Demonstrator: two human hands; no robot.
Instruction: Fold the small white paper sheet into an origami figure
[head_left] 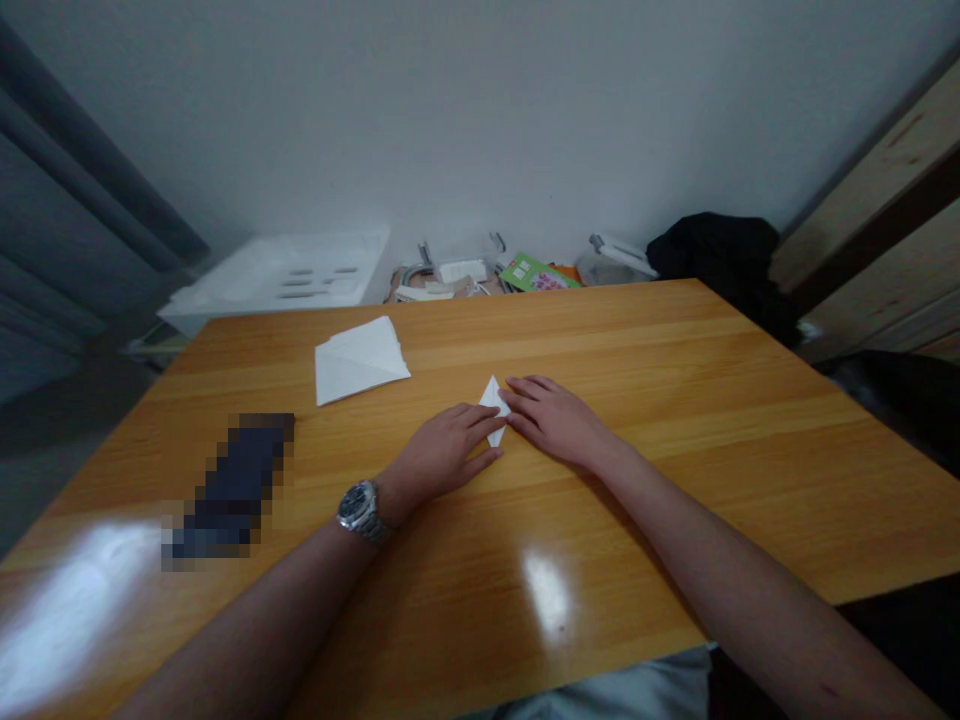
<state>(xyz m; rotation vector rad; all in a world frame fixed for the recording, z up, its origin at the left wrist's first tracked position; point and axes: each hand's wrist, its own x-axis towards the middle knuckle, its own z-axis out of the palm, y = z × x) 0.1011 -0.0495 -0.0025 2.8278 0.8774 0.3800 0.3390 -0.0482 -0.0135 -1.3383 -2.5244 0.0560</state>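
Observation:
A small white piece of folded paper, pointed at top and bottom like a diamond, lies on the wooden table. From the left, my left hand rests over it, fingers stretched out and fingertips on the paper's middle, the thumb apart below. My right hand lies on the other side with its fingers extended, the tips touching the paper's right edge. Part of the paper is hidden under the fingers. A metal wristwatch is on my left wrist.
A stack of white paper sheets lies at the back left of the table. Nearer on the left is a dark, pixelated object. Beyond the far edge are a white plastic tray, a green booklet and a black cloth-like heap.

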